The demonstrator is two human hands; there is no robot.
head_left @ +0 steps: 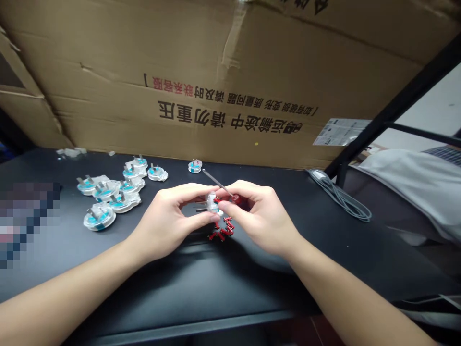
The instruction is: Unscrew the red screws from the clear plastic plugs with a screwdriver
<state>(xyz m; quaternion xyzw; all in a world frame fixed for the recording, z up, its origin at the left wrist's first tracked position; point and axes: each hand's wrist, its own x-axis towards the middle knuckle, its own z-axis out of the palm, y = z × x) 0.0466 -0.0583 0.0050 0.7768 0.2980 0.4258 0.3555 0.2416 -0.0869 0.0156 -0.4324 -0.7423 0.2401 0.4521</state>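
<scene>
My left hand [165,223] is closed on a clear plug [212,203], its metal prongs pointing left into the palm. My right hand [264,216] grips a screwdriver [218,182], with the red handle in the palm and the metal shaft slanting up to the left. A small red part at the right fingertips touches the plug's open side; whether the fingers pinch it is hard to see. Below the hands, several small red parts [222,234] lie loosely on the black table [216,288].
Several clear plugs with blue-green inserts [100,217] are grouped at the left. A single plug [195,166] stands at the back, before a large cardboard box [216,57]. Clear pieces [73,152] lie far left. A coiled grey cable [340,197] lies right, near a black frame.
</scene>
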